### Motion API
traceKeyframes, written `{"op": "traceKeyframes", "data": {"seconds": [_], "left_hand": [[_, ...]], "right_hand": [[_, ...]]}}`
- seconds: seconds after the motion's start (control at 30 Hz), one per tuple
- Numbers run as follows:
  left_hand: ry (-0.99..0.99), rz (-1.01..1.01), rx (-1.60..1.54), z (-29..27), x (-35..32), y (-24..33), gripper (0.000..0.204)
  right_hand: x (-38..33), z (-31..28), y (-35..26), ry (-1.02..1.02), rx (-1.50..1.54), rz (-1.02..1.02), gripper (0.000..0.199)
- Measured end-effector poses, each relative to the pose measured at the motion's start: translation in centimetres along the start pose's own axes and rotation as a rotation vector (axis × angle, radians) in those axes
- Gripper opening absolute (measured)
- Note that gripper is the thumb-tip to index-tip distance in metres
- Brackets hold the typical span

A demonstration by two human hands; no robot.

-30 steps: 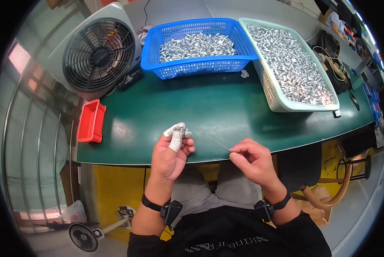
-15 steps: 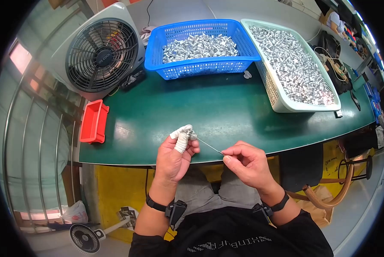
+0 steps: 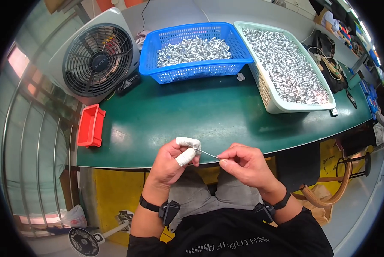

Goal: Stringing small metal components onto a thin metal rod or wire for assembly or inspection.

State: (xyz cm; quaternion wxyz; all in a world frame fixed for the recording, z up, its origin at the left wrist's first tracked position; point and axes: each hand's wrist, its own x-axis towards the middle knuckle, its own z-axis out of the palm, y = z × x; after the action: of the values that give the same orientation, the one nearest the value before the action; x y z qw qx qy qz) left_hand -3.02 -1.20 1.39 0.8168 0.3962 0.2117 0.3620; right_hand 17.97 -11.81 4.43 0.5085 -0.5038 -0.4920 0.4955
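Observation:
My left hand (image 3: 171, 162) has white tape or finger covers on its thumb and on the fingers it pinches with. Between those fingertips sits a small silvery metal part, almost wholly hidden by them. A thin metal rod (image 3: 208, 154) runs from there to my right hand (image 3: 245, 163), where thumb and bent fingers pinch its other end. Whether the rod's tip is inside the part or only touches it, I cannot tell. Both hands are above the near edge of the green table (image 3: 175, 115).
Small silvery metal parts fill a blue plastic basket (image 3: 196, 67) at the back and a pale green basket (image 3: 272, 99) to its right. A box fan (image 3: 98, 64) stands at the back left, with a red tray (image 3: 90, 126) in front of it.
My left hand has turned and its taped fingers now cover the metal part more. The hands are slightly closer together, so less of the rod shows. The view has shifted a little.

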Motion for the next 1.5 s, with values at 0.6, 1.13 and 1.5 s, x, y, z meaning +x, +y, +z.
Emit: {"op": "traceKeyframes", "data": {"seconds": [0.6, 1.13, 1.5], "left_hand": [[0.033, 0.129, 0.047, 3.0, 0.6, -1.0, 0.010], [-0.031, 0.065, 0.081, 3.7, 0.7, -0.8, 0.012], [0.216, 0.118, -0.081, 3.3, 1.3, -1.6, 0.007]], "right_hand": [[0.3, -0.6, 1.7, -0.126, 0.729, 0.406, 0.010], [-0.6, -0.7, 1.3, -0.054, 0.505, 0.220, 0.011], [-0.3, -0.5, 1.5, 0.240, -0.756, -0.697, 0.010]]}}
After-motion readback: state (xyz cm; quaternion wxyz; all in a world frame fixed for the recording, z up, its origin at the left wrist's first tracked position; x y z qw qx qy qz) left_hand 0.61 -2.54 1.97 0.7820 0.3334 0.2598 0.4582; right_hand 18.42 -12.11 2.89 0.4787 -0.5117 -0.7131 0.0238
